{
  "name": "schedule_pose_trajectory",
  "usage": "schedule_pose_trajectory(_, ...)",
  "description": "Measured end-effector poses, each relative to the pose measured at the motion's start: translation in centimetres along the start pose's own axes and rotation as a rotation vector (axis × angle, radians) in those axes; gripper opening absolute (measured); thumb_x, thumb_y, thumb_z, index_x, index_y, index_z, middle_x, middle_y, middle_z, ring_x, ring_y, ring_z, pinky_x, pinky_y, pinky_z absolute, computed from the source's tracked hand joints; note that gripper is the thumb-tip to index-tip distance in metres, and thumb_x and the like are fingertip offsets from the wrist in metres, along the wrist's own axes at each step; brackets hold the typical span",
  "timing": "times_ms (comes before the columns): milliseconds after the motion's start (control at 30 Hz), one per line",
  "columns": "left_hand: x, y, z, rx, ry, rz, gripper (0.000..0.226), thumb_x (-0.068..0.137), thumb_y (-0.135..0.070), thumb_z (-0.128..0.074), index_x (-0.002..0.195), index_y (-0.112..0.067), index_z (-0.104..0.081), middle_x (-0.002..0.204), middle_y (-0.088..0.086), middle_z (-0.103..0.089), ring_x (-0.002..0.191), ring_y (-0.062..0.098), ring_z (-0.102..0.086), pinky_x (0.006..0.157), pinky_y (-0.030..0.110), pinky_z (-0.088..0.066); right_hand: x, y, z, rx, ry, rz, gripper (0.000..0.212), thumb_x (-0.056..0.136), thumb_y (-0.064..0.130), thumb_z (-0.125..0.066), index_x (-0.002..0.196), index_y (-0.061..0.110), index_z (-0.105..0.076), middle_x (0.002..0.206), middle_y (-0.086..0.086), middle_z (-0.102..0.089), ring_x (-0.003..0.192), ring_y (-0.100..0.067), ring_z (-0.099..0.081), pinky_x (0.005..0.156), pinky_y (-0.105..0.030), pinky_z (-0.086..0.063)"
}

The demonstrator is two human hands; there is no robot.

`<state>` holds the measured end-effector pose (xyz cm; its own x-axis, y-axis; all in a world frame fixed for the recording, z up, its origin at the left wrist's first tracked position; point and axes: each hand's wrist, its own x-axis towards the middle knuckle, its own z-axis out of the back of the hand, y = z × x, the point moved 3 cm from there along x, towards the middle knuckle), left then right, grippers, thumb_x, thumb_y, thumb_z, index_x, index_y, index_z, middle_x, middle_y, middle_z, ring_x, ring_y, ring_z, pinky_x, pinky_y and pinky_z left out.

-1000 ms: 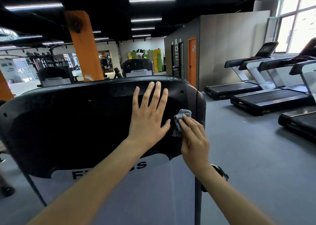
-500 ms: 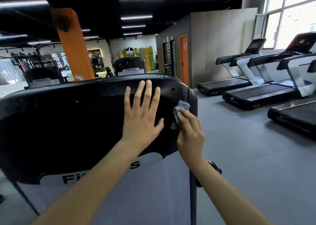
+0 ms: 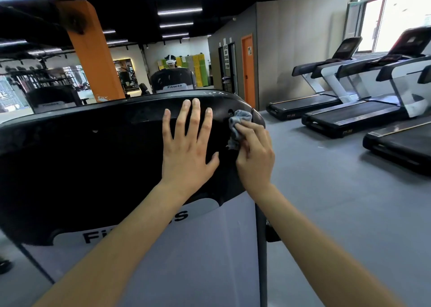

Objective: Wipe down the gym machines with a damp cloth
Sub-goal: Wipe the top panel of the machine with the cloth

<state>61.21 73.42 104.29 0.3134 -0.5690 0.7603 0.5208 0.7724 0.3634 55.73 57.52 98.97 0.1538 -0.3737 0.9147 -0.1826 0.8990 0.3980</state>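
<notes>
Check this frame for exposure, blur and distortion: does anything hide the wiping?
Head view: the window is blown out white. Head view: the black machine cover is crushed near-black, its top edge bowed by the wide lens. Head view: the treadmills at the right edge look smeared. Head view: the left hand, right hand and cloth are sharp.

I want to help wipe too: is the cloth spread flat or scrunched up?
Scrunched up: the grey cloth bunches in wrinkled folds under the right hand.
</notes>
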Motion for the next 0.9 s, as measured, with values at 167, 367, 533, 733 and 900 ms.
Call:
schedule_pose_trajectory(167, 0.0, -0.2, -0.3, 0.002, -0.002, 0.004, 0.104, 0.092, -0.063, -0.061, 0.171, -0.016, -0.012, 0.177, 0.018, -0.004, 0.165, 0.038, -0.002, 0.13, 0.065, 0.002, -10.5, -2.8, -0.4, -0.162, 0.105, 0.025, 0.04, 0.085, -0.015, -0.063, 0.116, 0.007, -0.074, 0.124, -0.006, -0.067, 0.109, -0.029, -0.06, 0.071, -0.03, -0.056)
schedule_pose_trajectory(367, 0.2, -0.4, -0.2, -0.016, -0.013, 0.02, 0.102, 0.091, -0.059, -0.064, 0.17, -0.017, -0.016, 0.177, 0.017, -0.008, 0.165, 0.038, -0.005, 0.131, 0.064, 0.0, -14.3, -4.0, 0.2, -0.108, 0.31, 0.002, 0.033, 0.088, -0.01, -0.068, 0.115, 0.008, -0.074, 0.124, -0.003, -0.065, 0.11, -0.026, -0.061, 0.075, -0.038, -0.059)
schedule_pose_trajectory(533, 0.3, -0.7, 0.0, -0.026, -0.012, 0.022, 0.099, 0.093, -0.056, -0.063, 0.17, -0.017, -0.015, 0.177, 0.016, -0.007, 0.165, 0.038, -0.003, 0.13, 0.064, 0.0, -6.0, 0.2, 0.2, -0.009, 0.124, 0.01, 0.028, 0.096, 0.0, -0.062, 0.119, 0.007, -0.075, 0.128, -0.005, -0.068, 0.119, -0.023, -0.06, 0.094, -0.025, -0.052)
schedule_pose_trajectory(733, 0.3, -0.6, 0.2, -0.036, -0.026, 0.012, 0.095, 0.093, -0.053, -0.063, 0.17, -0.016, -0.02, 0.177, 0.016, -0.011, 0.165, 0.037, -0.006, 0.131, 0.064, -0.002, -9.9, -0.6, -0.4, -0.077, 0.097, 0.064, 0.032, 0.092, -0.01, -0.06, 0.114, 0.006, -0.077, 0.125, -0.006, -0.069, 0.115, -0.025, -0.063, 0.087, -0.029, -0.056)
schedule_pose_trajectory(900, 1.0, -0.8, -0.1, -0.038, -0.031, -0.067, 0.085, 0.096, -0.052, -0.058, 0.168, -0.02, -0.027, 0.178, 0.01, -0.012, 0.166, 0.032, -0.004, 0.13, 0.065, -0.004, -13.4, -2.0, 0.1, -0.076, 0.177, 0.032, 0.029, 0.1, 0.001, -0.048, 0.115, 0.006, -0.073, 0.123, -0.003, -0.065, 0.114, -0.025, -0.061, 0.088, -0.036, -0.057)
